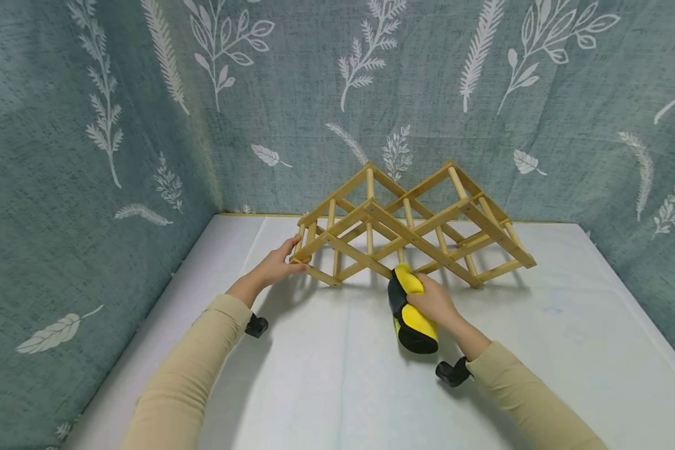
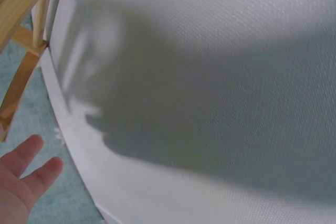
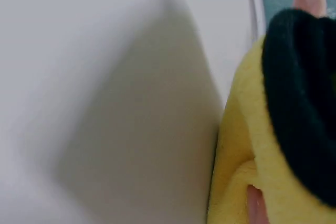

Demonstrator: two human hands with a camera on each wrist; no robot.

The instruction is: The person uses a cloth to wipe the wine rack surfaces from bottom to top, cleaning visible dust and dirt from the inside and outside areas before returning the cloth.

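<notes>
A zigzag wooden wine rack point(image 1: 407, 219) of crossed slats and dowels stands on the white tabletop. My left hand point(image 1: 275, 265) holds its left end, the thumb low in front and a finger up along the end. Two straight, spread fingertips point(image 2: 44, 174) show in the left wrist view. With my right hand point(image 1: 433, 303) I grip a soft yellow-and-black cloth point(image 1: 416, 319), bunched up at the rack's lower front edge. In the right wrist view the cloth point(image 3: 244, 114) shows yellow fabric with a thick black band, and it hides most of the hand.
The white tabletop point(image 1: 304, 387) spreads in front of the rack. Blue-green leaf-patterned fabric point(image 1: 292, 112) rises behind it and on both sides. A small black wrist camera point(image 1: 257, 325) is by the left wrist, and another black camera point(image 1: 452, 372) by the right.
</notes>
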